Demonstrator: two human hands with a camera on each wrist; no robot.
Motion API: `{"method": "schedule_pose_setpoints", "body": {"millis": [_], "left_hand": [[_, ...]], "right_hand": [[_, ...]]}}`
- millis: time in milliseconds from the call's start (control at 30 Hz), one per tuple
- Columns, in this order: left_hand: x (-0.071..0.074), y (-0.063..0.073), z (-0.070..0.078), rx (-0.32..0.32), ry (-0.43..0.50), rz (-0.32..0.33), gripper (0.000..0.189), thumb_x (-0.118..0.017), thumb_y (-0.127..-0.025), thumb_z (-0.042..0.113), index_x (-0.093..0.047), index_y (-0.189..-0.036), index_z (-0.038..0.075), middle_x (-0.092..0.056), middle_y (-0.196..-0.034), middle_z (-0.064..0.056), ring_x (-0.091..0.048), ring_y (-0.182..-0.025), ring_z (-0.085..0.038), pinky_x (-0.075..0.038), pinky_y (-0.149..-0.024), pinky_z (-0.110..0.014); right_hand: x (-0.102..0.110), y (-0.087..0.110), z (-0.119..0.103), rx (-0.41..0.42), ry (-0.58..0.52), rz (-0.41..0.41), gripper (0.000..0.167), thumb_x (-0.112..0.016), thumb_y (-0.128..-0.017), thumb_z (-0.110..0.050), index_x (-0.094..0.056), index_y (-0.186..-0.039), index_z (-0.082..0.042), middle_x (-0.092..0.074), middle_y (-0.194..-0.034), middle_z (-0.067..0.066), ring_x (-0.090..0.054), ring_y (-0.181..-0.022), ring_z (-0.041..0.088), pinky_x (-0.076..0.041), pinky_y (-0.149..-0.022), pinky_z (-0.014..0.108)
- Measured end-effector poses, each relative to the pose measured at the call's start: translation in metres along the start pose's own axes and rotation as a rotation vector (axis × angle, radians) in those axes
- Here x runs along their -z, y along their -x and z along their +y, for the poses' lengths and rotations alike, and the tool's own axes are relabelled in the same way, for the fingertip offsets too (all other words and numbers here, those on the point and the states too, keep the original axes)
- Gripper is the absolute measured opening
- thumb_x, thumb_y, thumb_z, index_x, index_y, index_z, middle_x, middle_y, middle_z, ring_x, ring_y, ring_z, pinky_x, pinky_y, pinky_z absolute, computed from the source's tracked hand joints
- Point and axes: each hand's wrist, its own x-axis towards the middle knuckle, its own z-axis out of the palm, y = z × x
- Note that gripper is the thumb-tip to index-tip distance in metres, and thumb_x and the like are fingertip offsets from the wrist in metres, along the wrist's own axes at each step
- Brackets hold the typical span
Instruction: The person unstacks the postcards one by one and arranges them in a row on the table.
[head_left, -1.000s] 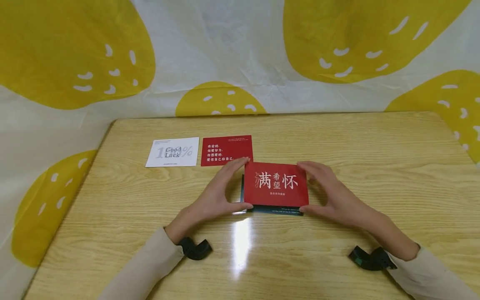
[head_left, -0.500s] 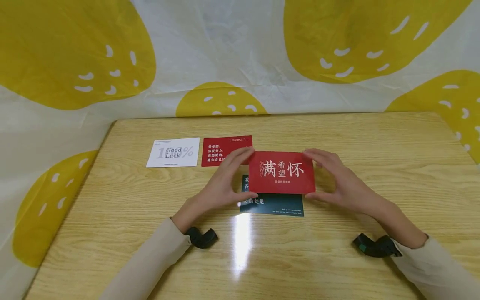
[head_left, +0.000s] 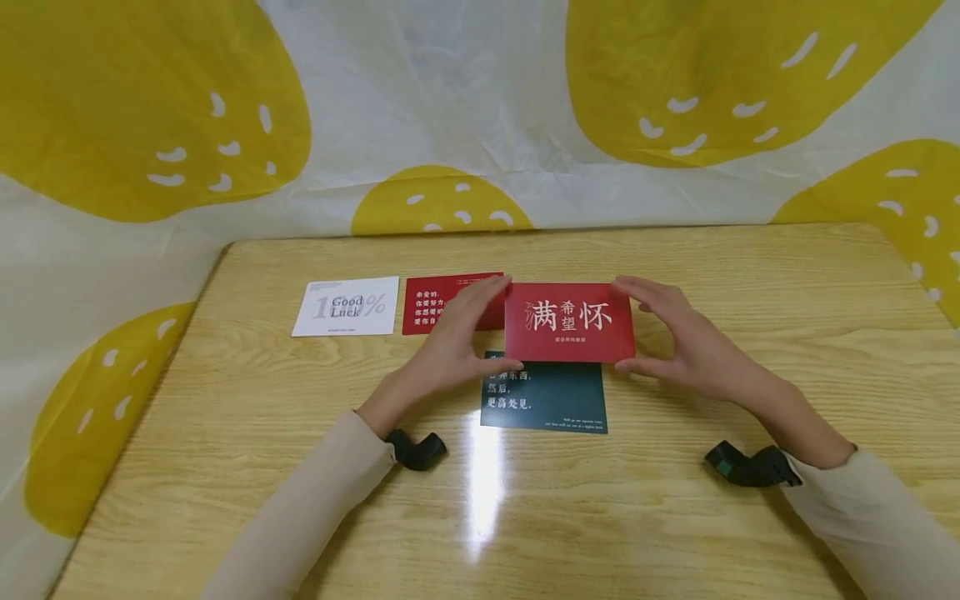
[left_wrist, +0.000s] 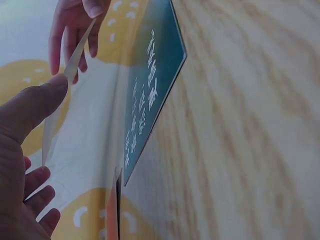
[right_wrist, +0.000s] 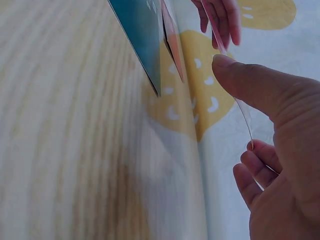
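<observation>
Both hands hold a red card [head_left: 570,323] with large white characters, raised off the table. My left hand [head_left: 450,346] pinches its left side, thumb at the near corner and fingertips at the far one. On the opposite side my right hand [head_left: 690,342] pinches the card in the same way. The left wrist view shows the card [left_wrist: 80,52] nearly edge-on, clear of the table. Beneath it lies a dark green card [head_left: 547,404] with white writing, its far part hidden. Another red card [head_left: 427,287] lies farther back, partly covered by my left fingers.
A white "Good Luck" card [head_left: 345,307] lies at the back left, beside the flat red card. The wooden table [head_left: 585,517] meets a hanging cloth [head_left: 465,100] with yellow shapes along its back edge. A black wrist device [head_left: 752,464] sits at the right sleeve.
Both hands have lifted the held red card up and away, slightly to the right. More of the green card under it now shows. The cards on the table stay where they were.
</observation>
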Motion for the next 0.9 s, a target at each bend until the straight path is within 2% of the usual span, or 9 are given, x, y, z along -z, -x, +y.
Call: {"method": "schedule_pose_setpoints", "body": {"millis": [100, 200, 333, 433, 667, 900], "left_hand": [[-0.001, -0.004, -0.002, 0.016, -0.018, -0.010, 0.103, -0.083, -0.070, 0.040, -0.026, -0.151, 0.014, -0.031, -0.151, -0.003, -0.024, -0.138, -0.017, -0.024, -0.111, -0.047], [-0.002, -0.008, -0.003, 0.028, -0.027, -0.018, 0.101, -0.083, -0.071, 0.038, -0.027, -0.150, 0.014, -0.032, -0.151, -0.004, -0.024, -0.137, -0.018, -0.024, -0.111, -0.045], [-0.003, -0.015, -0.005, 0.044, -0.039, -0.024, 0.099, -0.083, -0.072, 0.037, -0.028, -0.150, 0.013, -0.032, -0.150, -0.005, -0.025, -0.137, -0.019, -0.022, -0.112, -0.044], [-0.004, -0.019, -0.008, 0.061, -0.051, -0.034, 0.099, -0.082, -0.072, 0.038, -0.027, -0.150, 0.013, -0.031, -0.151, -0.005, -0.025, -0.137, -0.019, -0.020, -0.112, -0.044], [-0.004, -0.030, -0.013, 0.117, -0.053, -0.065, 0.099, -0.080, -0.073, 0.042, -0.024, -0.152, 0.018, -0.029, -0.152, -0.003, -0.023, -0.139, -0.018, -0.020, -0.113, -0.042], [-0.005, -0.038, -0.019, 0.168, -0.064, -0.103, 0.098, -0.080, -0.074, 0.041, -0.025, -0.152, 0.018, -0.029, -0.152, -0.003, -0.023, -0.139, -0.018, -0.021, -0.113, -0.040]], "right_hand": [[0.001, -0.002, 0.005, -0.011, 0.012, -0.011, 0.102, -0.090, -0.062, -0.007, -0.034, -0.147, -0.007, -0.037, -0.146, 0.013, -0.037, -0.125, 0.028, -0.037, -0.100, 0.020], [0.003, -0.006, 0.010, -0.030, 0.016, -0.031, 0.100, -0.090, -0.062, -0.008, -0.035, -0.147, -0.008, -0.037, -0.146, 0.013, -0.037, -0.127, 0.030, -0.043, -0.098, 0.038], [0.005, -0.011, 0.018, -0.064, -0.007, -0.065, 0.098, -0.088, -0.065, -0.010, -0.035, -0.147, -0.010, -0.035, -0.147, 0.014, -0.034, -0.128, 0.033, -0.042, -0.094, 0.055], [0.006, -0.016, 0.025, -0.069, -0.024, -0.083, 0.096, -0.087, -0.067, -0.011, -0.035, -0.147, -0.010, -0.035, -0.147, 0.015, -0.033, -0.129, 0.036, -0.039, -0.095, 0.059], [0.007, -0.028, 0.040, -0.026, -0.027, -0.095, 0.091, -0.087, -0.069, -0.012, -0.037, -0.145, -0.006, -0.038, -0.144, 0.018, -0.031, -0.131, 0.039, -0.031, -0.098, 0.061], [0.006, -0.036, 0.049, -0.057, -0.034, -0.134, 0.089, -0.087, -0.070, -0.013, -0.039, -0.144, -0.006, -0.039, -0.144, 0.015, -0.030, -0.132, 0.036, -0.028, -0.101, 0.059]]}}
